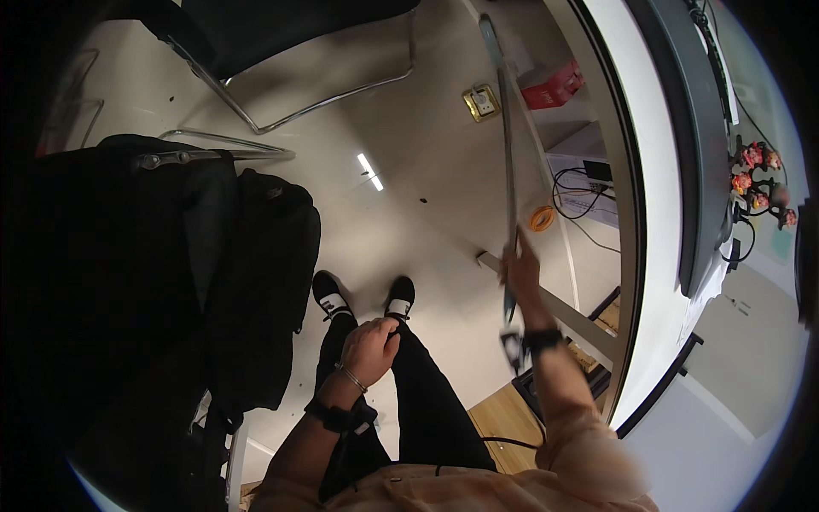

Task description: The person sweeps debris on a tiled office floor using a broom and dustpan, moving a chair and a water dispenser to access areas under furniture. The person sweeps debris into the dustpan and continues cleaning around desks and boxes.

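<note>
My right hand (pixel 521 272), slightly blurred, is wrapped around a long, slim grey pole (pixel 508 147). It slants up from beside my wrist, and its wider, bluish far end lies near the desk's underside. A brass-coloured floor socket (pixel 477 115) with a white plug in it sits just left of the pole. To the pole's right, an orange ring-shaped roll (pixel 541 218) rests on the floor. My left hand (pixel 371 352) lies over my knee and holds nothing visible; its palm is hidden. Both wrists wear dark bands.
Black fabric (pixel 256 288) drapes a chair on the left; another metal-framed chair (pixel 333 102) stands ahead. A white desk (pixel 640 160) on the right has a leg bar (pixel 576 320). Beneath it are a red bag (pixel 553 89), a pale box (pixel 579 150) and cables. Dark specks (pixel 423 201) dot the floor.
</note>
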The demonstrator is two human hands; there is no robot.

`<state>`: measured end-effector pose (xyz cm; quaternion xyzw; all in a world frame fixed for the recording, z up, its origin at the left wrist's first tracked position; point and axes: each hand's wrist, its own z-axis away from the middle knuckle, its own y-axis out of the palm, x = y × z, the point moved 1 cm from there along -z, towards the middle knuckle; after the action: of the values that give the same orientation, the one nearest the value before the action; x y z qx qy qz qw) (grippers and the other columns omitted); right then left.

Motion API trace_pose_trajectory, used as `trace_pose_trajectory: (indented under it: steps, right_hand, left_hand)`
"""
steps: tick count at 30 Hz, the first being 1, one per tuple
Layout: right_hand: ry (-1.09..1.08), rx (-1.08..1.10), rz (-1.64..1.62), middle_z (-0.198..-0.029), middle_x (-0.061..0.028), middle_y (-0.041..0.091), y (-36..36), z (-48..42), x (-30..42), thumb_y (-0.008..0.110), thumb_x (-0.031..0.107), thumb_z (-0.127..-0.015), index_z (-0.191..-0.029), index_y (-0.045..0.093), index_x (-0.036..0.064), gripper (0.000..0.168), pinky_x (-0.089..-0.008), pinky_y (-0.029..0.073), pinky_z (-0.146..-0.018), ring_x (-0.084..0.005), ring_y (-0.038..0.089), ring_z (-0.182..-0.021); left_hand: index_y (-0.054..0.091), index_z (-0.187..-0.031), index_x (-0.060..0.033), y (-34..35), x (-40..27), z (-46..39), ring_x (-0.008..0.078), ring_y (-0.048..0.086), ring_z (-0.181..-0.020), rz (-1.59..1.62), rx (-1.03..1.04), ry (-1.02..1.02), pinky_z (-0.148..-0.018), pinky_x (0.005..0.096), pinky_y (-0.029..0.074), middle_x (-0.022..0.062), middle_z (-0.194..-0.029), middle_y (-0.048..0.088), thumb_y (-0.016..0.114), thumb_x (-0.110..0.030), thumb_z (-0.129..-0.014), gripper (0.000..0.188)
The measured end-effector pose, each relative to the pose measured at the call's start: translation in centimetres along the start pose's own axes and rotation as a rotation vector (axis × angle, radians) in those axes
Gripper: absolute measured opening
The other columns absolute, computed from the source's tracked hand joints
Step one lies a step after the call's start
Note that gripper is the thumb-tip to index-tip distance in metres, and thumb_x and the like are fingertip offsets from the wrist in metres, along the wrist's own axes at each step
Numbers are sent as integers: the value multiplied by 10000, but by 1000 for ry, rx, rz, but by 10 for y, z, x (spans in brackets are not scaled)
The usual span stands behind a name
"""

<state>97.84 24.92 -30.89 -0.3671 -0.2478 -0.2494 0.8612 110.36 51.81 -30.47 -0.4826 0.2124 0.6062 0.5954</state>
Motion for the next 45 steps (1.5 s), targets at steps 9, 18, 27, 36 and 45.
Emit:
trace_pose_trajectory:
  steps: [9, 18, 27, 36, 45]
  right_hand:
    - [135, 171, -138, -483, -23, 395, 25, -158, 40, 434, 92, -844, -1150, 433, 87, 306, -294, 347, -332, -132, 383, -344]
    - [190, 79, -235, -495, -10, 387, 11, -74, 74, 425, 116, -857, -1095, 440, 87, 240, -286, 355, -338, -115, 376, -360]
    - [241, 335, -504, -537, 40, 360, 28, -61, 72, 427, 158, -878, -1129, 404, 193, 254, -209, 346, -382, -53, 360, -419]
    - [195, 108, -349, -526, 26, 363, 2, -48, 57, 436, 123, -873, -1124, 441, 126, 251, -229, 323, -348, -74, 349, -391]
    - [376, 246, -798, -527, 43, 342, -11, -48, 83, 416, 159, -885, -929, 415, 157, 44, -196, 323, -359, -40, 336, -393]
  left_hand:
    - [538, -940, -22, 6, 20, 6, 279, 589, -810, -2, -75, 3, -716, 360, 467, 121, -848, 616, 584, -77, -757, 197]
    - [535, -941, -28, 1, 6, -3, 272, 592, -804, 4, -79, 16, -713, 356, 469, 111, -848, 619, 582, -78, -758, 196]
    - [541, -933, -30, 1, 1, -7, 267, 593, -803, 31, -97, 0, -713, 353, 469, 106, -848, 619, 580, -76, -758, 186]
    - [540, -931, -32, -11, 0, -5, 270, 592, -792, 2, -129, 8, -711, 351, 470, 105, -840, 617, 587, -71, -752, 189]
    - [537, -919, -28, 0, -4, -4, 272, 587, -782, 14, -102, 10, -700, 353, 469, 103, -825, 613, 587, -73, -751, 180]
